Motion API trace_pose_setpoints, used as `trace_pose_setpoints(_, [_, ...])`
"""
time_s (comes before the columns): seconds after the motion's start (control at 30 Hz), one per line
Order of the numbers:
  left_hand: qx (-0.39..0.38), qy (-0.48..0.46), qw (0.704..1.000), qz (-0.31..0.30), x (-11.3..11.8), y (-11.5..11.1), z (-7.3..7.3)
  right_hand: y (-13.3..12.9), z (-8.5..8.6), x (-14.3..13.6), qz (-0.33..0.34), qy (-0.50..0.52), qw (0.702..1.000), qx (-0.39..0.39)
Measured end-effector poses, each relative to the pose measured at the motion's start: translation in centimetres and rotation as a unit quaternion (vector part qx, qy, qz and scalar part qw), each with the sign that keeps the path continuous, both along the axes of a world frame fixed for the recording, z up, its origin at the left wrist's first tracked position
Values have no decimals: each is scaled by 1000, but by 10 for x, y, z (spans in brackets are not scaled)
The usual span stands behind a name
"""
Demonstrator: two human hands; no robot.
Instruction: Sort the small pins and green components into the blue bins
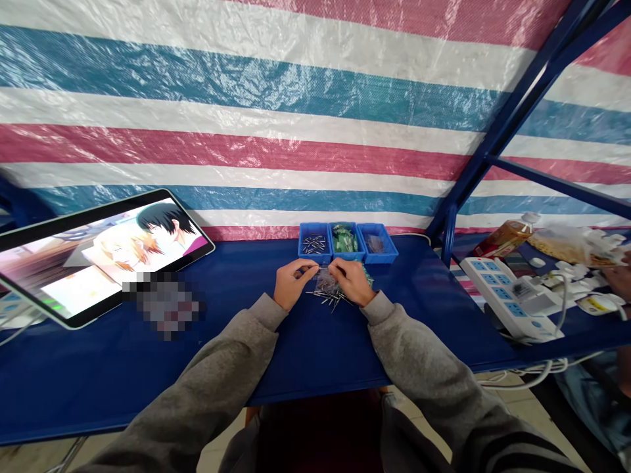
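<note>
My left hand (pixel 292 282) and my right hand (pixel 353 280) are close together over the blue table, each in a thumb-and-finger pinch. Between them hangs a small clear plastic bag (pixel 325 281), pinched along its upper edge. Below and partly behind it lies a loose pile of thin metal screw-like pieces (pixel 335 300). Just beyond my hands stand three blue bins in a row. The left bin (pixel 314 258) holds similar metal pieces, the middle bin (pixel 349 257) green packets, and the right bin (pixel 389 249) what look like small clear bags.
A propped tablet (pixel 167 259) and a pixelated patch are on the left. To the right are a white power strip (pixel 497 289), a bottle (pixel 507 234), a bag of yellowish bits (pixel 557 243) and another person's hand (pixel 618 279). A blue metal post (pixel 447 236) rises before a striped tarp.
</note>
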State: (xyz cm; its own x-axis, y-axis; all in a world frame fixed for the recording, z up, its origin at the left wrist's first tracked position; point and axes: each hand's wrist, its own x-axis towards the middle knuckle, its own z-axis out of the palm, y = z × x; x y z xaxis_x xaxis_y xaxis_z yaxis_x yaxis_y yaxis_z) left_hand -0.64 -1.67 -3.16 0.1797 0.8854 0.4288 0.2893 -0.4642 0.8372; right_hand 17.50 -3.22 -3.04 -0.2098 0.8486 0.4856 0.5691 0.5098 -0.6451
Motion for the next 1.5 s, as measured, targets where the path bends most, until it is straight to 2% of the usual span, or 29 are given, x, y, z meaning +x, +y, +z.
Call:
trace_pose_setpoints(0.33, [-23,-33,999,-23,0,1,-1,-1,-1,-2,-18,30,999,-4])
trace_pose_setpoints(0.57, [-54,-96,994,-29,1,0,3,0,-2,-3,-7,41,999,34])
trace_pose_setpoints(0.77, [-79,-168,982,-34,5,1,1,1,-4,-5,-15,40,999,33])
trace_pose_setpoints(0.9, [-128,-231,963,-51,10,0,-1,0,-5,-7,-7,57,998,29])
trace_pose_setpoints(1.03, [-147,-246,956,-63,11,-1,0,-1,-4,-7,-11,55,998,29])
trace_pose_setpoints(1.2, [-139,-202,965,-98,5,2,1,-1,-5,-5,-41,64,997,31])
trace_pose_setpoints(1.37, [-74,-89,988,-106,1,4,-2,0,-4,-4,-58,69,995,31])
trace_pose_setpoints(1.5, [-31,-15,993,-109,-1,4,-2,-1,-2,-5,-61,74,995,34])
